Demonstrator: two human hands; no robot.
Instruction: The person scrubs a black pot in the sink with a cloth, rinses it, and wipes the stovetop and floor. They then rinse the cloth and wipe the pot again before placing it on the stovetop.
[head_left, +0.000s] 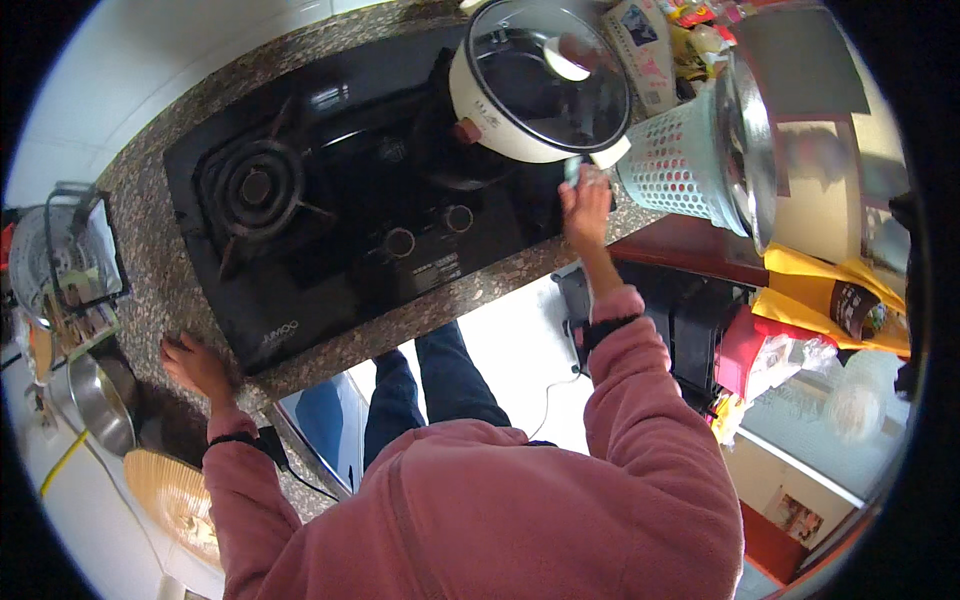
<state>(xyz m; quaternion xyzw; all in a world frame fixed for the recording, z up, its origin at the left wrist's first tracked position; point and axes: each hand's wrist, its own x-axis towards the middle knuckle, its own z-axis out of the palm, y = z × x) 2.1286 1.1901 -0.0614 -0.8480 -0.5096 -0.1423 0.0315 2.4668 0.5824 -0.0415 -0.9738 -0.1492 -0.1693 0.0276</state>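
My left hand (196, 367) rests on the speckled stone countertop (154, 300), just left of the hob's near left corner, fingers slightly spread and holding nothing. On the right side of the black glass gas hob (330, 277), my right hand (587, 206) presses a small pale blue-and-white piece (576, 171), seemingly a cloth, mostly covered by the fingers and blurred. Right above those fingers stands a cream electric pot (495, 135) with a glass lid (525, 82), over the hob's right burner. The left burner (255, 187) is bare, with its pan support around it.
A mint perforated basket (667, 161) with a metal lid-like disc (750, 150) stands right of the pot. Snack packets (701, 37) lie behind it. At the left are a wire rack (71, 247), a steel bowl (101, 405) and a wooden basket (169, 502). A black suitcase (660, 315) stands below, right.
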